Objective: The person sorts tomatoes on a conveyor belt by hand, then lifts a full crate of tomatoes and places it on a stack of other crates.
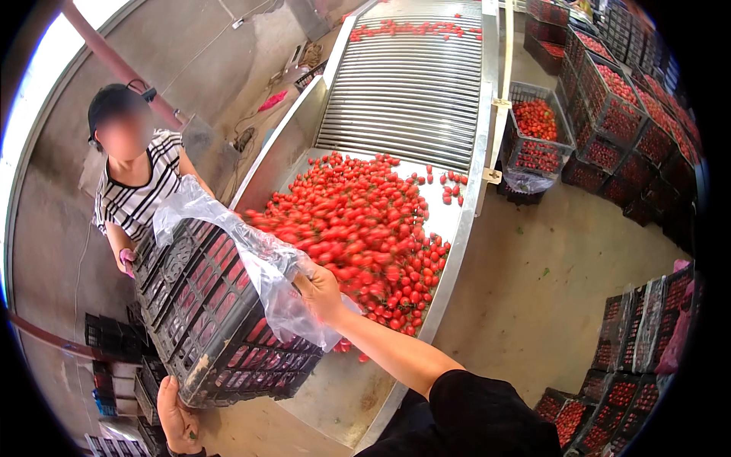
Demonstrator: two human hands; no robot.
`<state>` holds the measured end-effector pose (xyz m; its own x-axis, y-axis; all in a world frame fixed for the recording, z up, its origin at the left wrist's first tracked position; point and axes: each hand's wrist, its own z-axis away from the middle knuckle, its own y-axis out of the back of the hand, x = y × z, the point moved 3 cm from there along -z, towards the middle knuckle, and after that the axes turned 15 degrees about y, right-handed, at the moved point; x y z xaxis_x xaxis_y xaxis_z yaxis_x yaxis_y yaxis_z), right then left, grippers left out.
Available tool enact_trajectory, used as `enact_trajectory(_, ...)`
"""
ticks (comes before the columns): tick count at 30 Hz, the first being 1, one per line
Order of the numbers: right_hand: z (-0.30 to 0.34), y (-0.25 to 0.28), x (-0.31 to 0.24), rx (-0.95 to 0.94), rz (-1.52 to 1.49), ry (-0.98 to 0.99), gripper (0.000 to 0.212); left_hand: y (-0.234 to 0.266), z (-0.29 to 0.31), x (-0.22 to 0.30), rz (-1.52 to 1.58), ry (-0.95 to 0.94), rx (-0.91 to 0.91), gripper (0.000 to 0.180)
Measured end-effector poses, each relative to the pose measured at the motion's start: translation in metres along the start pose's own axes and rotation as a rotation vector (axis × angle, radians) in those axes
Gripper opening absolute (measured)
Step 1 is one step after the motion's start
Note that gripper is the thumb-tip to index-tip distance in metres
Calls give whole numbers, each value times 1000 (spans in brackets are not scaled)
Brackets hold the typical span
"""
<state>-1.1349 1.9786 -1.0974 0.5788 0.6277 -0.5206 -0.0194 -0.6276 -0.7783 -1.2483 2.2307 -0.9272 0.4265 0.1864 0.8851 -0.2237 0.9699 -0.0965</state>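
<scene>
A black slatted plastic crate (202, 312) is tipped over the metal trough of a sorting machine. My right hand (321, 293) is closed on the crate's upper rim, together with the clear plastic liner (263, 278) that hangs over it. At the lower corner, my left hand (178, 419) grips the crate's bottom edge, its fingers partly hidden. Small red cherry tomatoes (350, 221) lie heaped in the trough, those nearest the crate blurred by motion. More red shows through the crate's slats. A co-worker (141, 164) stands on the crate's far side, a gloved hand (127, 260) beside it.
Metal rollers (403, 91) rise from the trough, with tomatoes at their top. Right of the trough's metal rim (449, 282) stands a filled crate (537, 133). Stacked tomato crates (609, 107) line the far right, with others (620, 396) at the lower right. Black crates (114, 333) stand lower left.
</scene>
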Motion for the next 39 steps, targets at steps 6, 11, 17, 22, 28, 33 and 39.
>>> enact_trajectory(6,-12,10,-15,102,-6,67,31,-33,-6,24,-64,-27,-48,17)
enact_trajectory(11,-3,16,-6,254,-124,-143,27,-65,-5,66,-279,-171,-104,24)
enact_trajectory(17,10,-22,-16,448,-242,-140,25,-86,-16,149,-512,-211,-108,21)
enact_trajectory(22,19,-50,-24,491,-467,-127,27,-103,-21,195,-672,-232,-106,15)
enact_trajectory(28,32,-60,-26,487,-423,-117,16,-149,1,224,-951,-351,-121,15)
enact_trajectory(33,22,-44,-22,567,-732,-40,17,-169,24,211,-1006,-423,-133,26)
enact_trajectory(39,34,-59,-23,350,-483,-31,15,-105,66,187,-853,-413,-137,28)
